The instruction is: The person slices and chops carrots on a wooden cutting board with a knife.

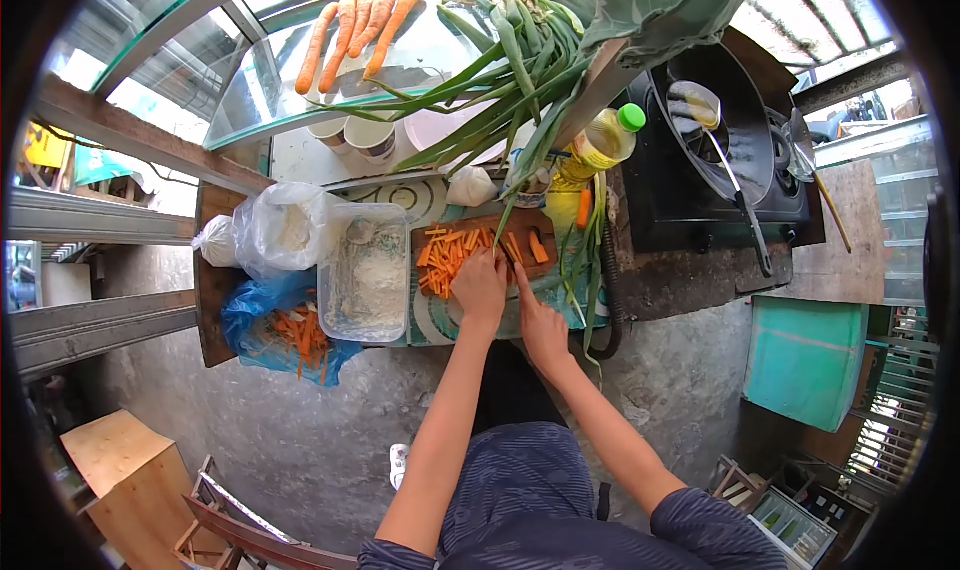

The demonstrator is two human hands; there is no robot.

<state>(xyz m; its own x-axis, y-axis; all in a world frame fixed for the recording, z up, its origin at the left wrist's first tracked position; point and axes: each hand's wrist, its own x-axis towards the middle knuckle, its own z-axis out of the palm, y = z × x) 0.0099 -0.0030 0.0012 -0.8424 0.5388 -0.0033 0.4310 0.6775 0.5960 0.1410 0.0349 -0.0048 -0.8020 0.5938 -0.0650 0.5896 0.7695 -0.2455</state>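
Carrot sticks [452,256] lie heaped on the left of a wooden cutting board [549,232]. My left hand [481,288] presses down at the heap's right edge, fingers bent together over carrot. Beside it, my right hand [541,321] grips a knife [517,268], its blade angled down onto the board by the left fingertips. Thicker carrot pieces [538,247] sit right of the blade. My fingers partly hide the knife and the carrot under the left hand.
Left of the board stand a plastic tub of flour [366,280] and a blue bag of peelings [240,315]. Whole carrots [343,40] and green onions [520,50] rest on the glass shelf. An oil bottle [600,148] and a wok [730,140] are at right.
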